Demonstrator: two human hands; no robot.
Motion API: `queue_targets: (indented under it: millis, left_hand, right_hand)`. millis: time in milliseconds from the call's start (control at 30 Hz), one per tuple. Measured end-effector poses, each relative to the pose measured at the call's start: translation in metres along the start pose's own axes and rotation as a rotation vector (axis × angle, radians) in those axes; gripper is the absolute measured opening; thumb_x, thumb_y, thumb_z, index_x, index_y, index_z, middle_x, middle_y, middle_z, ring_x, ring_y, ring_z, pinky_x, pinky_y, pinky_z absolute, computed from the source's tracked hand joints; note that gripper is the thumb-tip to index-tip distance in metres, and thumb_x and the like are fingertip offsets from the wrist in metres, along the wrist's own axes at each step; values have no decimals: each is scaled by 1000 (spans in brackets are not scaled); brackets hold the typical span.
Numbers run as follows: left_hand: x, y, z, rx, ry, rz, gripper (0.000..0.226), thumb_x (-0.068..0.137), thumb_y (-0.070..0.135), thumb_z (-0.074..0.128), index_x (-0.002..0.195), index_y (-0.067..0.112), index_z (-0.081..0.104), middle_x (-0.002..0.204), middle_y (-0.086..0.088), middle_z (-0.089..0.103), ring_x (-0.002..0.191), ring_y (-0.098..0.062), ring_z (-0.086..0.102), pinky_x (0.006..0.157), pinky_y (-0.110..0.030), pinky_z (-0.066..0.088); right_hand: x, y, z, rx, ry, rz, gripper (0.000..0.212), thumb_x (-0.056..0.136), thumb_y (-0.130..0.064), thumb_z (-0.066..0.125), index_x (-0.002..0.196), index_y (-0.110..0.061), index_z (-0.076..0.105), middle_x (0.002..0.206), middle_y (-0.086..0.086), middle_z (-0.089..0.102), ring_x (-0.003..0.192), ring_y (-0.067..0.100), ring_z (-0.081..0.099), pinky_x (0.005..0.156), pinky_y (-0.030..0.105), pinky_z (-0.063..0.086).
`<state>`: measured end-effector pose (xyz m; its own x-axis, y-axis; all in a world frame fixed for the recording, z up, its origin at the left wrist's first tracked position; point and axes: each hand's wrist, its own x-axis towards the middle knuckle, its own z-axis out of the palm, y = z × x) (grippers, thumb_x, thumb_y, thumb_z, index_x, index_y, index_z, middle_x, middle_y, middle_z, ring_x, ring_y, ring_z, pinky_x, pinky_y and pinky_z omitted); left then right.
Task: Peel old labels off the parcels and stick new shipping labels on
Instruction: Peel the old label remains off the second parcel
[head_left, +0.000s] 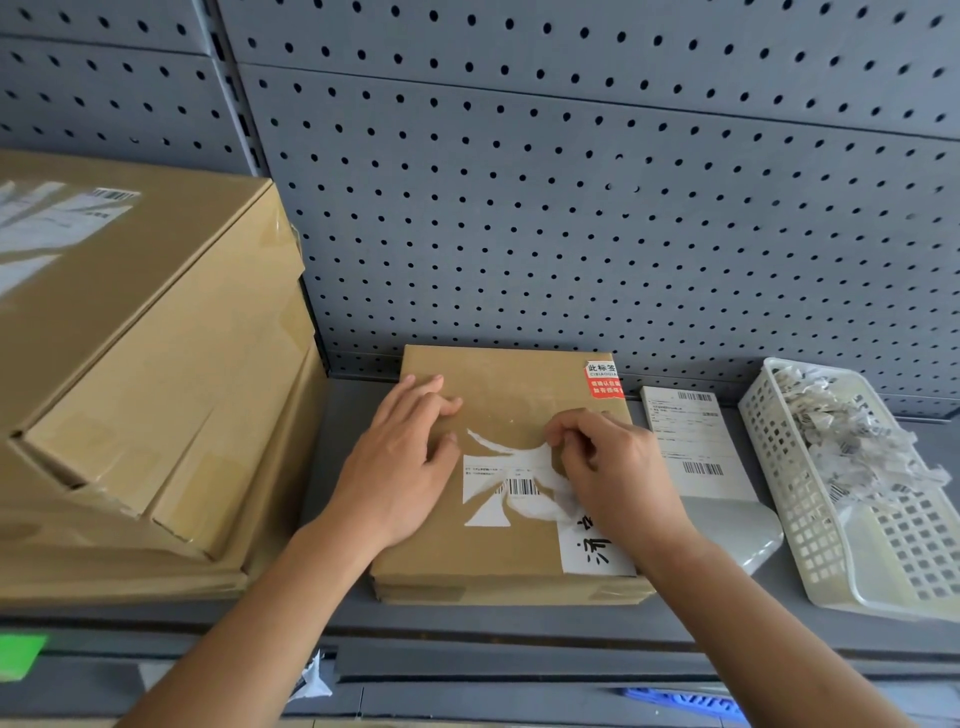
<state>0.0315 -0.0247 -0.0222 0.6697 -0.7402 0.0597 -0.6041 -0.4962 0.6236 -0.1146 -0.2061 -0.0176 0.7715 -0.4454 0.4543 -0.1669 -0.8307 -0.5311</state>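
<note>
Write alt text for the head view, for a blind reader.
A person's right hand pinches a torn, half-peeled barcode label on a flat cardboard parcel; the left hand presses the parcel down. A fresh shipping label and a basket of label scraps lie to its right.

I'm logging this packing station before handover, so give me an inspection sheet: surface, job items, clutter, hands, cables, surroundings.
Surface: grey shelf, parcel lying flat on it.
Job's things: parcel carries a half-torn old label; fresh label sheet lies to its right.
Clutter: white basket holding label scraps.
Hands: left hand pressing the parcel; right hand pinching the old label.
Cables: nothing seen.
Surroundings: stacked cartons at left, grey pegboard behind.
</note>
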Motion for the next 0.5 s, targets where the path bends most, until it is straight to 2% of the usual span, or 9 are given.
queue_targets:
  millis: [100, 200, 400, 500]
  left_hand:
    - [0, 0, 1, -2, 5, 2, 36, 105, 32, 43, 141, 34, 46, 161, 26, 20, 150, 9, -5, 121, -39, 23]
    - [1, -1, 0, 0, 6, 2, 36, 105, 33, 42, 141, 34, 46, 161, 26, 20, 149, 9, -5, 120, -41, 26]
    - [0, 0, 0, 5, 6, 0, 36, 105, 33, 42, 140, 35, 46, 161, 27, 19, 149, 10, -5, 119, -41, 27]
    - [1, 0, 0, 2, 3, 0, 36, 105, 34, 42, 141, 35, 46, 161, 26, 19, 149, 10, -5, 120, -40, 25]
  right_hand:
    - [0, 1, -3, 38, -16, 22, 29, 83, 10, 58, 84, -16, 70, 73, -17, 63, 66, 0, 57, 63, 10, 43]
    - [1, 2, -3, 25, 40, 59, 28, 85, 11, 59, 88, -14, 72, 73, -18, 63, 67, -7, 56, 65, 4, 39]
    - [-1, -2, -4, 43, -19, -1, 28, 84, 10, 59, 86, -15, 71, 76, -16, 64, 68, 0, 59, 65, 16, 47]
    - [1, -1, -5, 32, 3, 33, 25, 85, 9, 61, 90, -13, 72, 81, -15, 65, 69, -11, 55, 67, 3, 39]
